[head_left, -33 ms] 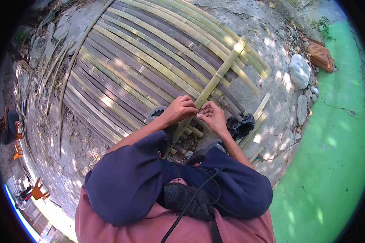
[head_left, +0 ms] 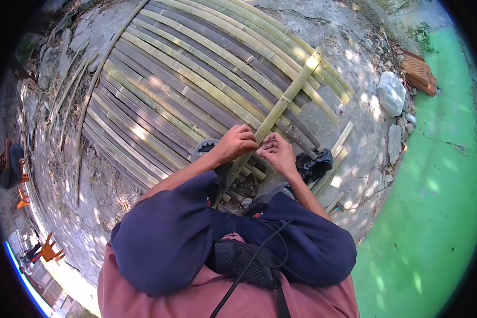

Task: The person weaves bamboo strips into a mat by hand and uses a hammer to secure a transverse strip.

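Note:
A wide mat of long bamboo slats [head_left: 185,90] lies on the stony ground in front of me. One pale bamboo cross strip [head_left: 294,90] runs diagonally over the slats toward my knees. My left hand [head_left: 238,142] has its fingers closed on the near part of this strip. My right hand [head_left: 277,151] pinches the same strip from the other side, fingertips almost touching the left hand. What lies between the fingertips is hidden.
A black cloth bundle [head_left: 315,164] lies just right of my right hand, with short bamboo pieces [head_left: 336,153] beside it. A white stone [head_left: 391,91] and a reddish slab [head_left: 418,71] border a green surface [head_left: 440,201]. Loose strips [head_left: 63,100] lie left.

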Action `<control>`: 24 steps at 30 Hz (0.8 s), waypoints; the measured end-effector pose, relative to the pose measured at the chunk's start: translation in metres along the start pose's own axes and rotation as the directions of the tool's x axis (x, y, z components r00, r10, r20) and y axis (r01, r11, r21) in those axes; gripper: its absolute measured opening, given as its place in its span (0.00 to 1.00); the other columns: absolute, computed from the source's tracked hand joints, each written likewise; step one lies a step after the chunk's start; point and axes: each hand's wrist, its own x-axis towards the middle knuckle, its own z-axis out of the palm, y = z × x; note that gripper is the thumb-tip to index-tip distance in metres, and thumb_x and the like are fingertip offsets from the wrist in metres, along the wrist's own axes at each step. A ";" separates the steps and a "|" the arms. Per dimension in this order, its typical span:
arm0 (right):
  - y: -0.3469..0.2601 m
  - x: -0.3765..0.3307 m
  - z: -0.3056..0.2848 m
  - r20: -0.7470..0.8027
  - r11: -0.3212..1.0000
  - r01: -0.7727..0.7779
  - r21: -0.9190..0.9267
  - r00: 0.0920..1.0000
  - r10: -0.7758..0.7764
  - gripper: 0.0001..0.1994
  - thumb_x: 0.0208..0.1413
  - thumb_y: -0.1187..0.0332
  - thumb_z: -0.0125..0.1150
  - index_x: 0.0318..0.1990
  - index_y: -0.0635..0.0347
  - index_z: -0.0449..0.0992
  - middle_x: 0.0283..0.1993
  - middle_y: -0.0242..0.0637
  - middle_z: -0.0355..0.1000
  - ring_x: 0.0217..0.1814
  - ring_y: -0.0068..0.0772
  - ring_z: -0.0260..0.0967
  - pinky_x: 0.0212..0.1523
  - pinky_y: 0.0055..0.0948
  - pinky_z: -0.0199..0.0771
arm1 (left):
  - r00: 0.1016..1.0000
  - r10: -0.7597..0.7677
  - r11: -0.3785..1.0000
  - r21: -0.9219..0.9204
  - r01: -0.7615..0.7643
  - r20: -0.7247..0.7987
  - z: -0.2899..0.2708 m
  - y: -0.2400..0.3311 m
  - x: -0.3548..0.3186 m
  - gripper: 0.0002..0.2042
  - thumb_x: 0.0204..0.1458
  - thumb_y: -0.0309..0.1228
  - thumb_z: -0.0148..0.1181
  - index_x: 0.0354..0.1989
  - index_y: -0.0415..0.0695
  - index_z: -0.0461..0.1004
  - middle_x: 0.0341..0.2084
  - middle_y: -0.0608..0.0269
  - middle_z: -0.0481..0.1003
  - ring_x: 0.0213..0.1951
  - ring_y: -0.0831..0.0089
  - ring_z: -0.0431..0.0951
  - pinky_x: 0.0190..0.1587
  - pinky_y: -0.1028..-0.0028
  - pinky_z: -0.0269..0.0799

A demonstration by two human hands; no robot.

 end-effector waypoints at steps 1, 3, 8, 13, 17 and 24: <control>0.000 -0.003 0.001 -0.026 0.999 -0.011 0.030 1.000 0.012 0.17 0.57 0.79 0.79 0.48 0.66 0.75 0.40 0.43 0.85 0.40 0.25 0.85 0.41 0.25 0.87 | 1.000 0.006 1.000 0.001 -0.006 0.001 -0.001 0.001 0.004 0.12 0.46 0.31 0.79 0.40 0.54 0.88 0.40 0.74 0.81 0.51 0.66 0.79 0.53 0.62 0.74; -0.001 -0.009 0.005 -0.075 0.995 -0.029 0.091 0.997 0.036 0.16 0.57 0.79 0.79 0.49 0.68 0.78 0.40 0.43 0.85 0.40 0.25 0.85 0.42 0.25 0.88 | 1.000 0.018 1.000 0.005 -0.018 0.001 -0.004 0.002 0.008 0.11 0.44 0.31 0.80 0.37 0.55 0.88 0.39 0.76 0.81 0.51 0.67 0.79 0.52 0.63 0.73; -0.001 -0.014 0.004 -0.106 0.988 0.154 -0.012 0.982 -0.154 0.18 0.59 0.78 0.78 0.55 0.68 0.82 0.42 0.42 0.86 0.44 0.27 0.87 0.47 0.26 0.89 | 0.983 -0.181 0.977 -0.118 0.176 -0.036 0.001 -0.001 0.003 0.10 0.45 0.30 0.81 0.37 0.57 0.89 0.39 0.76 0.82 0.52 0.68 0.79 0.55 0.62 0.71; -0.012 -0.019 0.009 -0.155 0.956 0.227 -0.184 0.954 -0.256 0.13 0.62 0.77 0.77 0.51 0.68 0.81 0.43 0.44 0.88 0.45 0.28 0.88 0.47 0.28 0.90 | 0.977 -0.208 0.966 -0.168 0.196 -0.051 0.004 -0.004 0.000 0.12 0.47 0.29 0.81 0.40 0.55 0.89 0.41 0.74 0.82 0.53 0.66 0.78 0.57 0.60 0.70; -0.009 -0.017 0.011 -0.209 0.916 0.261 -0.305 0.920 -0.332 0.14 0.62 0.76 0.76 0.47 0.66 0.75 0.40 0.45 0.89 0.42 0.31 0.89 0.43 0.30 0.89 | 0.960 -0.275 0.930 -0.267 0.253 -0.047 -0.003 -0.004 0.002 0.22 0.45 0.28 0.82 0.51 0.50 0.86 0.48 0.64 0.80 0.55 0.58 0.77 0.60 0.58 0.73; -0.003 -0.009 0.015 -0.145 0.773 0.315 -0.551 0.876 -0.461 0.18 0.58 0.70 0.79 0.46 0.59 0.72 0.32 0.41 0.84 0.35 0.40 0.88 0.34 0.36 0.85 | 0.964 -0.265 0.929 -0.272 0.252 -0.011 -0.018 -0.009 -0.004 0.27 0.41 0.25 0.83 0.53 0.46 0.80 0.52 0.58 0.78 0.58 0.52 0.76 0.62 0.57 0.75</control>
